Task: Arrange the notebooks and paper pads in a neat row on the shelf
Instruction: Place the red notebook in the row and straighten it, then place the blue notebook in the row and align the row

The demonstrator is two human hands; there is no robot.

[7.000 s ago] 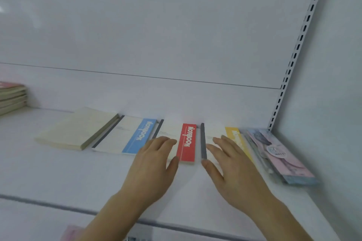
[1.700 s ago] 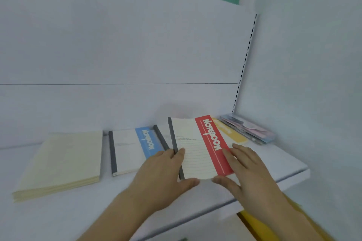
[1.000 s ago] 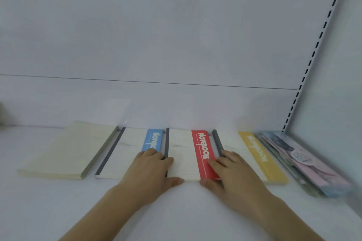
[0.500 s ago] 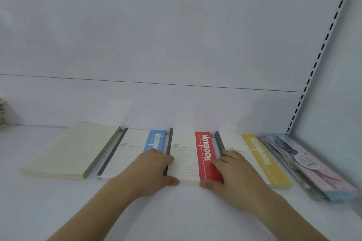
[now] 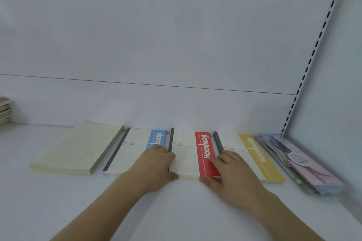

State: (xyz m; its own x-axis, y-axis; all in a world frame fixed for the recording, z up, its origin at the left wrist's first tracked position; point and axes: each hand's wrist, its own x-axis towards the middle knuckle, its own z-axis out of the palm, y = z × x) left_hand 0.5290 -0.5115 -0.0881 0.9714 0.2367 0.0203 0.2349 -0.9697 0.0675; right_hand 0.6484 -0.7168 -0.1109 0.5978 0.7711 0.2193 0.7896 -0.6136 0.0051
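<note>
The red notebook (image 5: 195, 152) lies between both hands, long axis pointing away; left hand (image 5: 154, 164) and right hand (image 5: 231, 174) rest flat, fingers relaxed, against its sides.

red notebook (image 5: 197, 154) set flat in row, left hand (image 5: 154, 164), right hand (image 5: 231, 174) lowered

Bare shelf (image 5: 49, 201) in front — notebooks (image 5: 135, 150) crowd the back wall (image 5: 176, 107)
</note>
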